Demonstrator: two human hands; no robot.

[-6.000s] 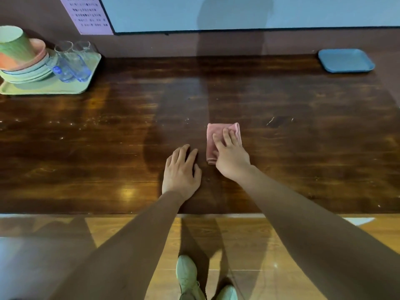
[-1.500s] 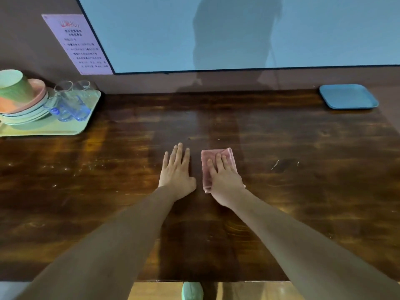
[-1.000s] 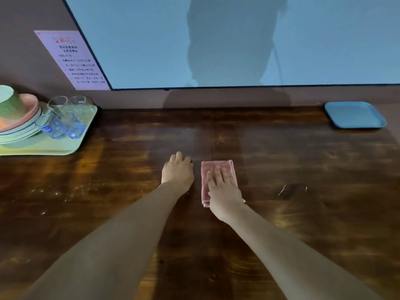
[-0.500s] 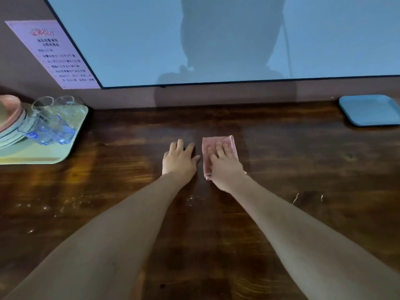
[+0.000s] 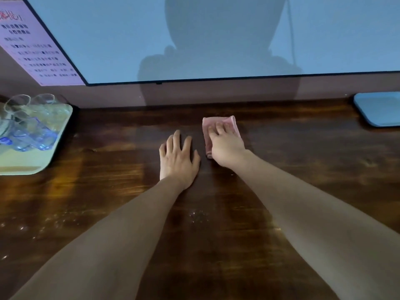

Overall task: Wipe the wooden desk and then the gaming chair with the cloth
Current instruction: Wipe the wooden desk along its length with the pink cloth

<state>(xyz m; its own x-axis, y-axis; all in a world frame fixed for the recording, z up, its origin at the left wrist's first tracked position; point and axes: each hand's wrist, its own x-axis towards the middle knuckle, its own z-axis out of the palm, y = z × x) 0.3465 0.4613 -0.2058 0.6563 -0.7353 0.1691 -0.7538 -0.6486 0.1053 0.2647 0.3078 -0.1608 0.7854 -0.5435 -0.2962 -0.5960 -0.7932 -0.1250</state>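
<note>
Pink cloth (image 5: 218, 124), folded small, lies far back on the wooden desk (image 5: 303, 169), close to the wall under the big screen (image 5: 194, 35). The right hand (image 5: 227, 148) lies flat on top of it, fingers straight and a little apart, pressing it down.

— And the left hand (image 5: 177, 161)?

Flat on the bare wood just beside the cloth, fingers spread, holding nothing. It looks like a brace for the reach.

— So the desk step is only partly done?

I'd say so. Pale specks (image 5: 197, 213) sit nearer the front edge, between the two forearms, and more are scattered toward the front left. If it were me, I'd draw the cloth back in long straight passes along the grain, each overlapping the last, with the palm's weight even so the fold doesn't roll up.

— Anything to mind at the sides?

The green tray (image 5: 32, 163) with the glasses (image 5: 32, 126) on the left and the blue tray (image 5: 381, 111) on the right, both against the back. Wipe up to them gently, or lift them; a hard shove could tip the glasses.

— The gaming chair?

Nowhere in the head view, so that half waits.
</note>
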